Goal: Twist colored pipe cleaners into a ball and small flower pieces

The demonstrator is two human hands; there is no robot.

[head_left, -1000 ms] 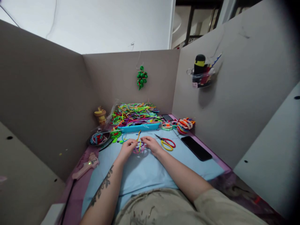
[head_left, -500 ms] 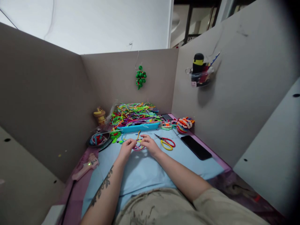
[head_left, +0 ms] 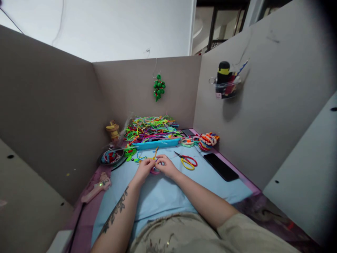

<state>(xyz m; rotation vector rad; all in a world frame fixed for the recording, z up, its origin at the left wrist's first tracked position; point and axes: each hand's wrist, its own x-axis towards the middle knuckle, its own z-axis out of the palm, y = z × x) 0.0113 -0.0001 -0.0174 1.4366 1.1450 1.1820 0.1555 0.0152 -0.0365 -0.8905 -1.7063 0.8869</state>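
Note:
My left hand [head_left: 144, 168] and my right hand [head_left: 167, 166] meet over the blue cloth, fingertips almost touching. Both pinch a small piece of bent, colourful pipe cleaners [head_left: 156, 152]. An orange end sticks up beyond the fingers, and a pink loop [head_left: 154, 172] hangs below them; the fingers hide the rest. Loose blue and yellow strands lie just past my left hand. To the right of my right hand lie scissors [head_left: 188, 162] with one red and one yellow handle, blades apart.
Behind my hands, a blue tray [head_left: 158, 144] holds a heap of pipe cleaners [head_left: 150, 128]. A black phone [head_left: 220, 166] and striped woven pieces [head_left: 207, 141] lie right. On the left are a dark bowl [head_left: 119, 156] and a pink glue gun [head_left: 98, 189]. Grey partitions [head_left: 147, 84] enclose the table.
My hands have drawn closer together, the right one shifting slightly left. More of the piece between them is covered by fingers now. The view has tilted very slightly.

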